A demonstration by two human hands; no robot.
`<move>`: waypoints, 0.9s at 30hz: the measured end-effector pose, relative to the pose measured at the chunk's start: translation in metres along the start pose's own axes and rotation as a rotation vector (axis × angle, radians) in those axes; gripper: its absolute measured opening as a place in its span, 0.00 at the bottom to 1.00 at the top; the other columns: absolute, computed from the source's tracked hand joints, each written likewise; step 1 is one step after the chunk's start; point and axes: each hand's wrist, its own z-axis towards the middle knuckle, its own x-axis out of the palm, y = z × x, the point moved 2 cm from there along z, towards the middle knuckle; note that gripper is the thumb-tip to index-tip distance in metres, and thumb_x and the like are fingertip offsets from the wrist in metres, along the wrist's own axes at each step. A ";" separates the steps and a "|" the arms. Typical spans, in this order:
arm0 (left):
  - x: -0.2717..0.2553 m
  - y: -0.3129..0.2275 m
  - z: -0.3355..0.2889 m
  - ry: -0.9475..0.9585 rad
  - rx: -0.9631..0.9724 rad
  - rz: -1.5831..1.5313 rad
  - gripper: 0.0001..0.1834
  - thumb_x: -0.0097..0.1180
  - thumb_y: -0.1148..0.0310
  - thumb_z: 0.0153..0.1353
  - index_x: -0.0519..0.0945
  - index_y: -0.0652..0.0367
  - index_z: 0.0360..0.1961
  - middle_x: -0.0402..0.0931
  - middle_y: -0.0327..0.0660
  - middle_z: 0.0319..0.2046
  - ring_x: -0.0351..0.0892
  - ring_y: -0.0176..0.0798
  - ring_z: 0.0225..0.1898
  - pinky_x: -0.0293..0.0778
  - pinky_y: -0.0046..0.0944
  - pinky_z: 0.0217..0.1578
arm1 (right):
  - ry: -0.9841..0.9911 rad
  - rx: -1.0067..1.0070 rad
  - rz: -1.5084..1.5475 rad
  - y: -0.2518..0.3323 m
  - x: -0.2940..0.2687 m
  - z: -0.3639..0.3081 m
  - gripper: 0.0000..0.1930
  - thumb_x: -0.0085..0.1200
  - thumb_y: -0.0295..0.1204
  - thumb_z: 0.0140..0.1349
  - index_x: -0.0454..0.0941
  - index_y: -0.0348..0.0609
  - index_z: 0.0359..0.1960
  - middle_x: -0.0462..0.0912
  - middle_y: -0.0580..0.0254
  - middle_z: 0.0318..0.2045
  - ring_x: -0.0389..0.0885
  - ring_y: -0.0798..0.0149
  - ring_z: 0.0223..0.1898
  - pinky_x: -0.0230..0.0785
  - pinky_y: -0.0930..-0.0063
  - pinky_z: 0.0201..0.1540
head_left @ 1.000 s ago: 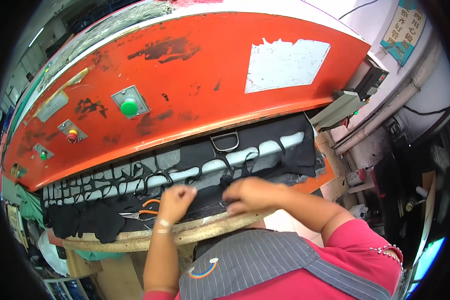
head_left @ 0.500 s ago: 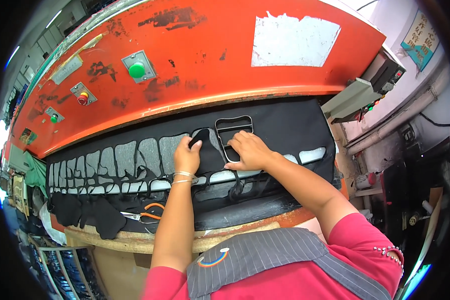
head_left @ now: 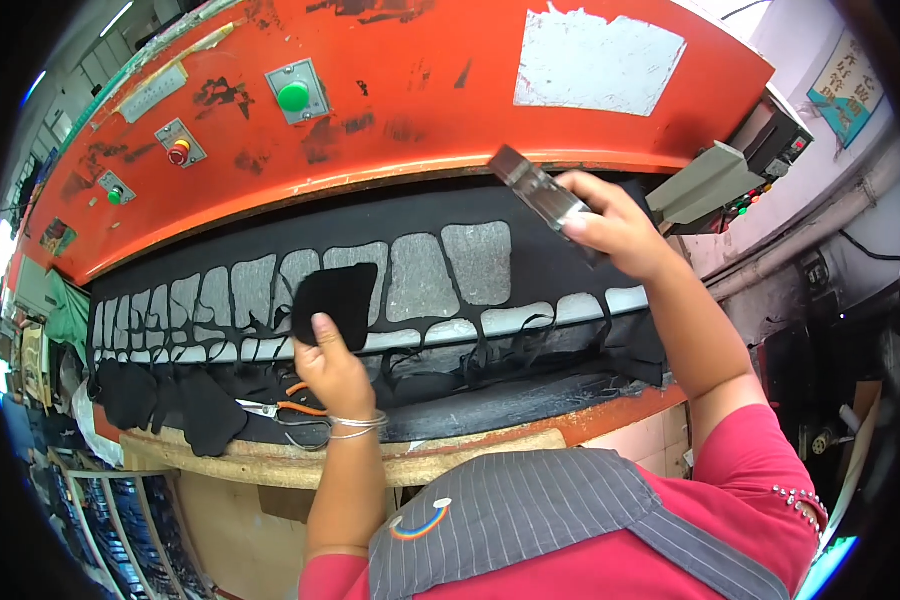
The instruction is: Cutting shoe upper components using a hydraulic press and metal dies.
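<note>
Between thumb and fingers, my left hand (head_left: pixel 332 375) grips a black cut fabric piece (head_left: pixel 338 300), raised in front of the sheet. My right hand (head_left: pixel 615 225) is closed on a metal cutting die (head_left: pixel 542 190), tilted on its side above the far right part of the black sheet material (head_left: pixel 570 265). A row of cut-out openings (head_left: pixel 425 275) runs along the sheet, showing a grey surface under it. Thin black strips of waste hang between the openings near the front edge.
Orange-handled pliers or cutters (head_left: pixel 285 408) lie at the front edge, beside a pile of black cut pieces (head_left: pixel 205 410). Behind the sheet stands the orange press (head_left: pixel 420 100) with green buttons (head_left: pixel 294 97) and a red knob (head_left: pixel 178 152). A grey control box (head_left: pixel 710 190) sits at the right.
My right hand has lifted the cutting die off the sheet and moved it up and right. My left hand has pulled the black piece free and carried it left and nearer.
</note>
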 end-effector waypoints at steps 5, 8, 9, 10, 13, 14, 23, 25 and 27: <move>0.061 -0.009 -0.040 0.463 0.323 0.115 0.16 0.44 0.77 0.67 0.72 0.64 0.55 0.69 0.52 0.59 0.66 0.47 0.63 0.59 0.40 0.63 | -0.043 -0.017 0.880 -0.041 0.061 -0.052 0.28 0.56 0.40 0.60 0.66 0.34 0.57 0.78 0.54 0.47 0.78 0.64 0.47 0.71 0.68 0.52; 0.078 -0.015 -0.072 0.843 0.355 0.008 0.34 0.61 0.62 0.59 0.64 0.64 0.63 0.59 0.54 0.64 0.60 0.51 0.65 0.59 0.43 0.63 | -0.019 0.041 1.292 -0.067 0.093 -0.072 0.21 0.51 0.39 0.63 0.72 0.37 0.51 0.79 0.47 0.47 0.80 0.57 0.47 0.74 0.62 0.49; 0.080 -0.019 -0.080 0.901 0.398 -0.035 0.41 0.66 0.57 0.55 0.62 0.64 0.64 0.59 0.54 0.64 0.61 0.51 0.65 0.59 0.43 0.62 | 0.090 -0.016 1.497 -0.079 0.098 -0.073 0.19 0.50 0.39 0.63 0.72 0.38 0.50 0.77 0.43 0.50 0.79 0.54 0.50 0.74 0.60 0.49; 0.075 -0.009 -0.089 0.862 0.186 -0.211 0.44 0.68 0.53 0.51 0.62 0.64 0.64 0.59 0.52 0.63 0.63 0.49 0.63 0.61 0.43 0.61 | 0.073 -0.013 1.409 -0.071 0.104 -0.073 0.18 0.49 0.39 0.64 0.73 0.39 0.49 0.73 0.39 0.53 0.75 0.49 0.54 0.74 0.57 0.50; 0.060 0.002 -0.098 0.689 -0.156 -0.340 0.28 0.58 0.57 0.63 0.68 0.67 0.56 0.72 0.42 0.52 0.72 0.37 0.50 0.70 0.38 0.50 | 0.061 0.006 1.358 -0.057 0.116 -0.076 0.18 0.48 0.38 0.64 0.71 0.38 0.50 0.62 0.31 0.61 0.64 0.39 0.63 0.77 0.50 0.47; 0.053 0.003 -0.093 0.572 -0.187 -0.288 0.23 0.53 0.59 0.65 0.70 0.67 0.54 0.74 0.41 0.48 0.73 0.35 0.49 0.70 0.36 0.49 | 0.089 0.026 1.327 -0.058 0.114 -0.078 0.18 0.48 0.37 0.64 0.70 0.38 0.51 0.63 0.31 0.61 0.67 0.39 0.60 0.78 0.51 0.45; -0.172 -0.005 0.064 -0.115 -0.309 0.582 0.22 0.57 0.53 0.62 0.73 0.65 0.28 0.73 0.41 0.22 0.70 0.32 0.24 0.68 0.41 0.25 | -0.595 -0.047 0.933 -0.051 0.020 -0.031 0.16 0.42 0.42 0.69 0.71 0.43 0.45 0.78 0.58 0.38 0.77 0.61 0.45 0.73 0.52 0.45; -0.271 -0.012 0.096 0.064 -0.212 1.171 0.22 0.58 0.55 0.59 0.77 0.69 0.32 0.79 0.53 0.27 0.73 0.53 0.26 0.69 0.49 0.31 | -0.544 -0.095 1.122 -0.080 -0.004 0.006 0.10 0.46 0.34 0.66 0.70 0.41 0.42 0.77 0.57 0.38 0.78 0.61 0.42 0.73 0.54 0.44; -0.322 -0.016 0.109 0.159 -0.144 1.540 0.27 0.60 0.60 0.57 0.73 0.70 0.52 0.76 0.58 0.46 0.74 0.60 0.50 0.69 0.48 0.52 | -0.810 -0.068 1.198 -0.112 -0.018 0.040 0.07 0.52 0.26 0.60 0.70 0.40 0.38 0.76 0.55 0.35 0.77 0.62 0.35 0.72 0.69 0.35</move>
